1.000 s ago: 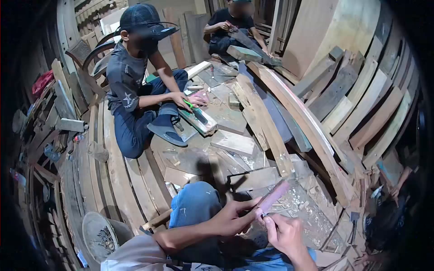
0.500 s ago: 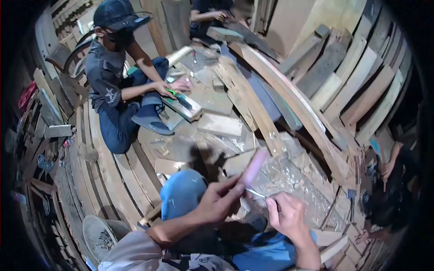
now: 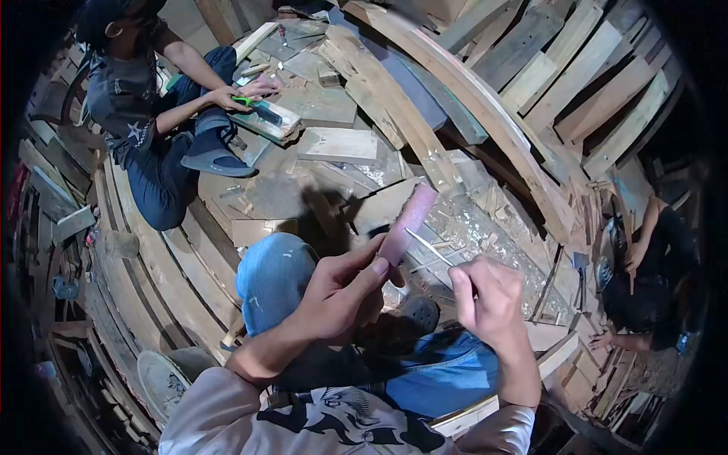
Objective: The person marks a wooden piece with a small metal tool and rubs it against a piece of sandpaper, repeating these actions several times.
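Observation:
A flat pinkish-purple piece [image 3: 410, 218] stands tilted in my left hand [image 3: 350, 292], its lower end pinched between thumb and fingers. My right hand [image 3: 489, 297] is closed round the near end of a thin metal tool [image 3: 431, 248]. The tool's far tip reaches the face of the pinkish piece, at about its middle. Whatever handle the tool has is hidden inside my right fist. Both hands are held above my lap, beside my raised blue-clad knee [image 3: 277, 280].
A co-worker [image 3: 133, 98] sits at the upper left with a green-handled brush [image 3: 262, 110] over a wood block. Long planks [image 3: 455, 83] lean at the upper right. Another person's arm [image 3: 643, 239] shows at the right. A bucket [image 3: 161, 383] stands at the lower left.
The view has shifted, so the surroundings sit farther left and higher. The pinkish piece is more upright, and the tool tip now lies across its face instead of near its lower end.

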`<state>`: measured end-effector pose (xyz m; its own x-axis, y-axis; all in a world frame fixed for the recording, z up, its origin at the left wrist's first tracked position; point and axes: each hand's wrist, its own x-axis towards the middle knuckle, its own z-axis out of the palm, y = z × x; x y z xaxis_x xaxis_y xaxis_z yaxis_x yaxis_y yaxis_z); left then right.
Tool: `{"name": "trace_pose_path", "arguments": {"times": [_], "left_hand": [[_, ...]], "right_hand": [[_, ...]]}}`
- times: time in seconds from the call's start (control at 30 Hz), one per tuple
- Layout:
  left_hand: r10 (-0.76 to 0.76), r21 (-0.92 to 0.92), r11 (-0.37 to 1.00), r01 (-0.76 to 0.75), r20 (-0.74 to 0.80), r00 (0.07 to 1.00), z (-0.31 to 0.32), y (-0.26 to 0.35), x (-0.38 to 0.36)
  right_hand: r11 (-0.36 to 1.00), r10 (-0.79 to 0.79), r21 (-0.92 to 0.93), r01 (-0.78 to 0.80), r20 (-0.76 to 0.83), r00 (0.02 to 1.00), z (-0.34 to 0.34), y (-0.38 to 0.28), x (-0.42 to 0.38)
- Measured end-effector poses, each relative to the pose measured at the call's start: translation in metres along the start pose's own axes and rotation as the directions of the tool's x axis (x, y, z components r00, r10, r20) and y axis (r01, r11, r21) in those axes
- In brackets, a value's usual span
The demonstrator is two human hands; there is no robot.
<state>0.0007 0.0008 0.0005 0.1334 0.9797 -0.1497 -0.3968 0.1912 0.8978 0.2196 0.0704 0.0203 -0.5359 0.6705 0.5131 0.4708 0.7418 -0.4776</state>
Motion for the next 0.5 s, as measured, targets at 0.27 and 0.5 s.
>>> {"name": "trace_pose_path", "arguments": {"times": [0.27, 0.5], "left_hand": [[-0.018, 0.054, 0.998, 0.018, -0.001, 1.0, -0.001, 0.001, 0.0], [-0.062, 0.109, 0.992, 0.057, 0.038, 0.997, -0.001, 0.004, 0.001]], "right_hand": [[0.99, 0.01, 0.132, -0.045, 0.258, 0.966, 0.0, 0.0, -0.004], [0.968, 0.063, 0.219, -0.119, 0.246, 0.967, -0.001, 0.0, -0.005]]}}
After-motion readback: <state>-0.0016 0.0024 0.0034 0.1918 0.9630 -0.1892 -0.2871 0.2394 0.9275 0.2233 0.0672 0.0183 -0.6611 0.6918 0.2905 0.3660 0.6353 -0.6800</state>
